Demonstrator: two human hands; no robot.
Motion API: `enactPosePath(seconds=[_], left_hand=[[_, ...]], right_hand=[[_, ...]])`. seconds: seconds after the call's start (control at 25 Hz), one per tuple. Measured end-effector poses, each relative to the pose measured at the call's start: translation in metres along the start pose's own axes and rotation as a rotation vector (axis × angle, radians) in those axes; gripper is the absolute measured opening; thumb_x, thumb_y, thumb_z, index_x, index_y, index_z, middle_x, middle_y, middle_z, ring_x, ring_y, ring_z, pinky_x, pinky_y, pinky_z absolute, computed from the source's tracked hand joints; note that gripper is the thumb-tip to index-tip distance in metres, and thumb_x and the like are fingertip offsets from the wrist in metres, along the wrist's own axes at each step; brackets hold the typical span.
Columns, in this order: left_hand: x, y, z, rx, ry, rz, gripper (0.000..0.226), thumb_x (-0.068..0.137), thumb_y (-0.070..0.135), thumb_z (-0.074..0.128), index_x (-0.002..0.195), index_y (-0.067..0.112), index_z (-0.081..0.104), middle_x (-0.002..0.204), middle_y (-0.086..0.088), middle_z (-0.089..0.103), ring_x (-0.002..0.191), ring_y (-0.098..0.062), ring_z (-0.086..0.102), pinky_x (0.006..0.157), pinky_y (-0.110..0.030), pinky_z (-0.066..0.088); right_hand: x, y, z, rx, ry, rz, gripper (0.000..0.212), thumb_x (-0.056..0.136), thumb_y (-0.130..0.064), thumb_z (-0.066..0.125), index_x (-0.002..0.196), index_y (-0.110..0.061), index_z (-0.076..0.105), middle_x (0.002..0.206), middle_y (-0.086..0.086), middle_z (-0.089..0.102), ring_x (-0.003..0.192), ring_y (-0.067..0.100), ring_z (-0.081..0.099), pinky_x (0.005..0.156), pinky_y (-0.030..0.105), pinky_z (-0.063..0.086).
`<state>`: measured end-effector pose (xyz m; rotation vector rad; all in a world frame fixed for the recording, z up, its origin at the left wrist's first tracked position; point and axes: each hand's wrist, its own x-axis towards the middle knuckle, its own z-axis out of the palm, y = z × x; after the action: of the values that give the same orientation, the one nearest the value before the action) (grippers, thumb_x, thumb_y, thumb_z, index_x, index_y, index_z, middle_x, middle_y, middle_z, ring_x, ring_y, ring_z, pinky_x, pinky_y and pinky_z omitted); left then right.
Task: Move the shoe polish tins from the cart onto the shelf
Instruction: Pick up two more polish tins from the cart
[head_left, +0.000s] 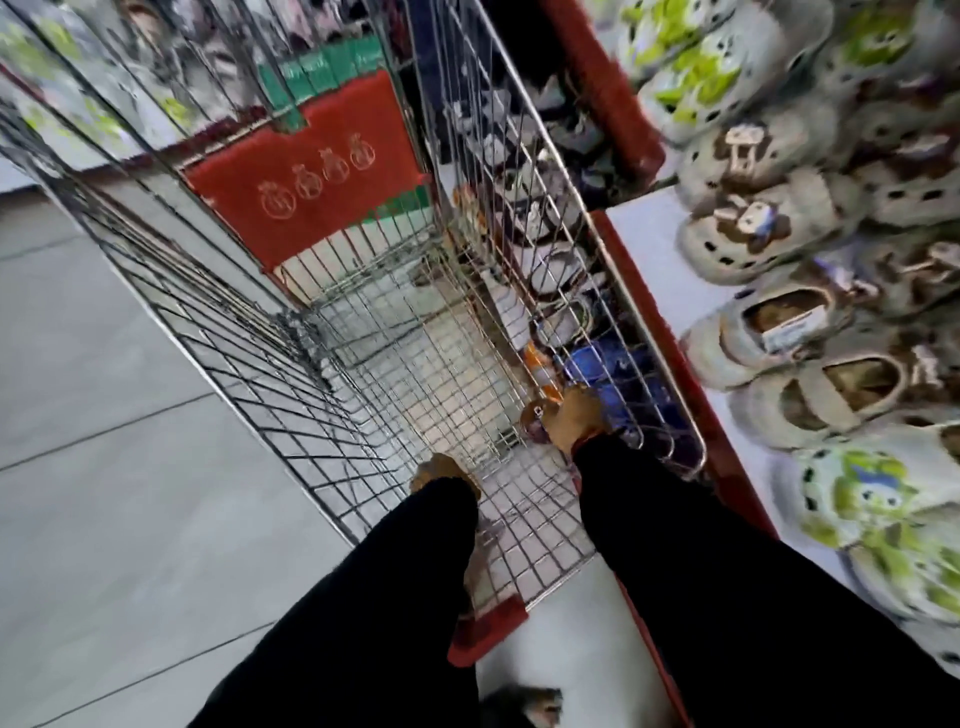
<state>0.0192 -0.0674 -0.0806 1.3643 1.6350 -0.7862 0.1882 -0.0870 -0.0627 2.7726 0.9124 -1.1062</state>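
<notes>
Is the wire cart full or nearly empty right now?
Nearly empty: bare mesh shows across most of the cart floor, with only a red mat at the far end and one round tin by the right hand.

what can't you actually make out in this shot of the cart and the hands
Head view only:
- Left hand: fingers hidden by its black sleeve and the cart wires; grip unclear.
- Round thing at the right hand: blurred, tin or not unclear.
- Clogs on the shelf: motion-blurred detail.
- Cart contents: wires obscure them.
</notes>
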Motion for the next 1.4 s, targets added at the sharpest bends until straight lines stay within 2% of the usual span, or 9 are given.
enactPosePath(seconds=[0.24,0.4,0.56,0.64,0.8,1.0,1.16,1.28,1.4], left_hand=[[0.029,-0.003,0.021,0.076,0.126,-0.025,0.042,0.095,0.018,0.054,0.135,0.01,0.046,0.138,-0.012,0.046,0.133,-0.031,0.049,0.106,-0.043,0.046],[0.032,-0.01,0.024,0.144,0.075,0.057,0.045,0.091,0.025,0.057,0.133,0.009,0.052,0.137,-0.011,0.049,0.13,-0.029,0.053,0.103,-0.037,0.048],[0.03,-0.003,0.003,0.17,0.086,0.075,0.041,0.088,0.03,0.065,0.121,0.005,0.065,0.128,-0.011,0.064,0.122,-0.028,0.062,0.091,-0.032,0.051],[0.026,0.0,-0.015,0.081,0.093,0.069,0.041,0.091,0.032,0.063,0.119,0.003,0.067,0.125,-0.013,0.068,0.12,-0.029,0.064,0.092,-0.033,0.052],[0.004,0.005,-0.044,-0.212,0.152,0.091,0.045,0.093,0.038,0.059,0.112,0.0,0.072,0.107,-0.02,0.071,0.112,-0.034,0.066,0.085,-0.035,0.05],[-0.066,0.013,-0.07,-0.656,0.272,0.219,0.037,0.088,0.033,0.068,0.097,-0.002,0.076,0.075,-0.02,0.067,0.092,-0.036,0.072,0.079,-0.032,0.051],[-0.134,0.015,-0.081,-1.045,0.205,0.308,0.039,0.088,0.019,0.07,0.111,-0.012,0.064,0.08,-0.019,0.068,0.087,-0.032,0.068,0.084,-0.045,0.061],[-0.191,0.017,-0.079,-1.166,0.145,0.446,0.035,0.088,0.013,0.07,0.114,-0.01,0.062,0.11,-0.025,0.069,0.08,-0.027,0.069,0.058,-0.023,0.061],[-0.255,0.018,-0.078,-1.166,0.089,0.597,0.041,0.089,0.014,0.068,0.121,-0.01,0.061,0.112,-0.022,0.071,0.077,-0.021,0.071,0.074,-0.03,0.062]], right_hand=[[0.027,0.0,0.028,-0.097,-0.076,0.055,0.072,0.082,-0.026,0.076,0.141,-0.003,0.041,0.145,0.021,0.039,0.132,0.036,0.048,0.106,0.042,0.043],[0.031,-0.006,0.028,0.03,-0.118,0.051,0.059,0.095,-0.006,0.058,0.145,0.007,0.03,0.149,0.033,0.032,0.117,0.016,0.055,0.091,0.019,0.051],[0.024,-0.004,0.018,0.067,-0.069,0.08,0.07,0.085,-0.01,0.073,0.142,0.004,0.035,0.144,0.024,0.048,0.136,0.035,0.047,0.107,0.031,0.046],[0.018,0.0,0.015,0.126,-0.08,0.056,0.052,0.093,-0.005,0.061,0.14,0.005,0.042,0.142,0.025,0.052,0.134,0.037,0.05,0.094,0.02,0.053],[-0.013,-0.004,-0.009,0.351,0.002,0.088,0.038,0.093,-0.012,0.062,0.129,0.001,0.057,0.133,0.019,0.062,0.124,0.032,0.06,0.103,0.036,0.048],[-0.073,-0.007,-0.063,0.717,0.094,0.047,0.037,0.088,-0.005,0.065,0.125,-0.004,0.062,0.125,0.017,0.067,0.099,0.024,0.066,0.071,0.012,0.052],[-0.132,0.008,-0.105,0.982,0.136,0.021,0.035,0.087,-0.007,0.068,0.121,-0.009,0.061,0.119,0.013,0.069,0.108,0.03,0.068,0.095,0.041,0.055],[-0.178,0.027,-0.136,1.132,0.211,-0.013,0.036,0.087,-0.006,0.068,0.122,-0.008,0.061,0.121,0.014,0.068,0.111,0.031,0.067,0.098,0.049,0.054],[-0.238,0.052,-0.171,1.254,0.326,-0.06,0.036,0.087,-0.001,0.066,0.123,0.0,0.06,0.121,0.025,0.067,0.114,0.04,0.065,0.099,0.053,0.052]])
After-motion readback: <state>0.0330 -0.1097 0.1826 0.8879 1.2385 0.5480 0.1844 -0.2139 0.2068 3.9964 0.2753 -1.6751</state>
